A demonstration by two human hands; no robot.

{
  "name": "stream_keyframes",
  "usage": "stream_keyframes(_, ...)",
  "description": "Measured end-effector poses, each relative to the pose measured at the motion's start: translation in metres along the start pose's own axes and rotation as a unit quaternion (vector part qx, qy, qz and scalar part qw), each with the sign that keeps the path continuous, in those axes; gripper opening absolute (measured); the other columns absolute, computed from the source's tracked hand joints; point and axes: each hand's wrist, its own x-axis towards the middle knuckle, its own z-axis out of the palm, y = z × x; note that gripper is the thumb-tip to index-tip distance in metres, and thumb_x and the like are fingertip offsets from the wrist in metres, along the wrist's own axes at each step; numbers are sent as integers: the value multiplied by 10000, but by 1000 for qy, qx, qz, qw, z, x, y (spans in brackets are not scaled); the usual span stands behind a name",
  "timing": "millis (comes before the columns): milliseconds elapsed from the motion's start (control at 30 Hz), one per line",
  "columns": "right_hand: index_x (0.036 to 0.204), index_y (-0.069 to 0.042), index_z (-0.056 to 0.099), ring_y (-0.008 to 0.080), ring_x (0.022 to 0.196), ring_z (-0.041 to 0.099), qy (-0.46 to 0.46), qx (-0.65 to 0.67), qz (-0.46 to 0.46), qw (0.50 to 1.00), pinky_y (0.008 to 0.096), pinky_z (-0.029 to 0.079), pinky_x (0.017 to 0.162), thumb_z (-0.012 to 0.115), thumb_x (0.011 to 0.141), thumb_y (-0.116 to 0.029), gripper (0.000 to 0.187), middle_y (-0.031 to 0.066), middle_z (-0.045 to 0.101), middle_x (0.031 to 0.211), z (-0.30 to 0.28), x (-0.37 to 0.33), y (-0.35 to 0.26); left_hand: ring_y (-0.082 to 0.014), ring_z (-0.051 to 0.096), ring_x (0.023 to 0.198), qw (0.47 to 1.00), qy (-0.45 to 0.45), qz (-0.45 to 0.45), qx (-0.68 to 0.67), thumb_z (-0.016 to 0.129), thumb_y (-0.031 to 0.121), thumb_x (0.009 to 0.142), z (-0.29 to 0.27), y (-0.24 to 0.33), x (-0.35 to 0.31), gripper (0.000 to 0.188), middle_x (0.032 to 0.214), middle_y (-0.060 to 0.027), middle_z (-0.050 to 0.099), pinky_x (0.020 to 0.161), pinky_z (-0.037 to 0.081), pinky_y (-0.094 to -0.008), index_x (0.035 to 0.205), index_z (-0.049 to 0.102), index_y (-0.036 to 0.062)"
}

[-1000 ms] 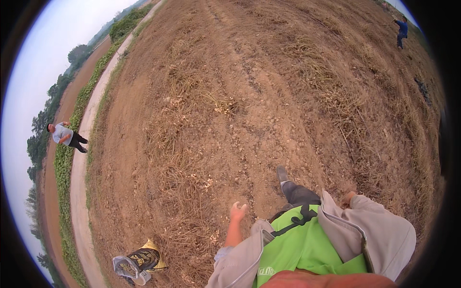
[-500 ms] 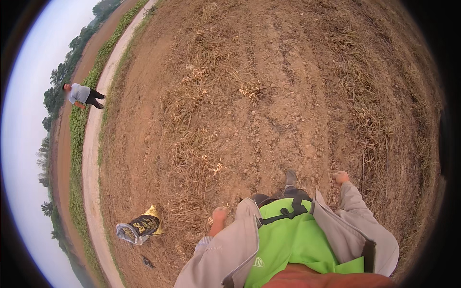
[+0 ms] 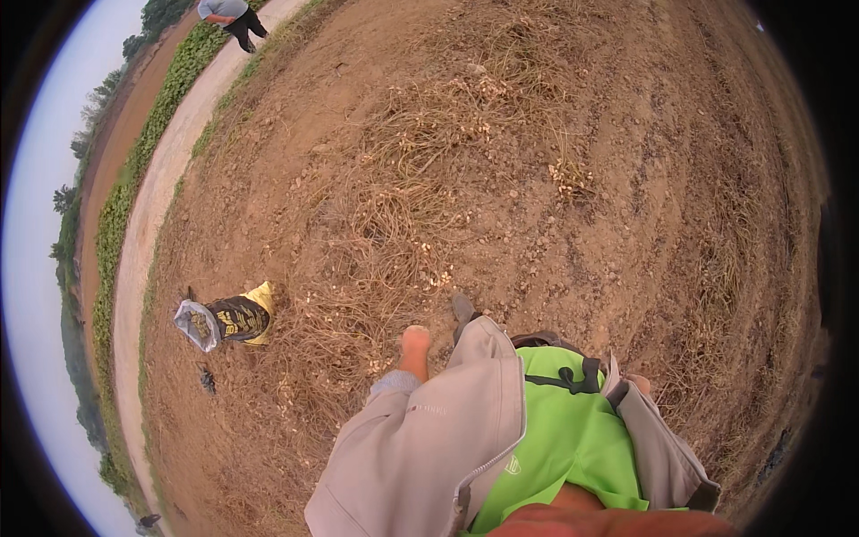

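Observation:
My left hand (image 3: 415,341) hangs at the end of a beige sleeve, over dried plants with pale pods that look like peanuts (image 3: 436,277). Its fingers point down out of sight, and I cannot make out anything in them. Of my right hand (image 3: 639,383) only a small patch shows past the jacket, beside the green shirt, with its fingers hidden. A dark shoe (image 3: 463,309) rests on the soil just beyond my left hand.
At the left stands a black and yellow sack (image 3: 240,319) with a pale, gaping mouth. A small dark object (image 3: 208,381) lies near it. Dried plants (image 3: 420,125) run ahead in a row. Another person (image 3: 234,20) stands by the pale path (image 3: 148,215).
My body and view have turned left, and one foot has stepped forward. My left hand has swung forward; my right hand has drawn back behind the jacket. The other person appears farther up.

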Motion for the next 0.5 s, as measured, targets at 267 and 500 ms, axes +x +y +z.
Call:
stream_keyframes(267,779,-61,624,202,538,583,49,-192,17,980,368,456,423,619,869,-134,116,71,592,672,44,-12,-65,-362,676,991,970,-26,-116,-214,573,363,864,-50,-18,76,375,1016,-185,720,887,516,-461,992,748,57)
stream_keyframes(500,752,-49,624,168,531,564,39,-259,-136,955,330,463,443,653,852,-144,141,52,609,687,213,2,-228,-369,678,968,956,-47,-187,-222,564,371,838,-56,-65,65,401,1024,-198,716,878,518,-467,1008,742,54)
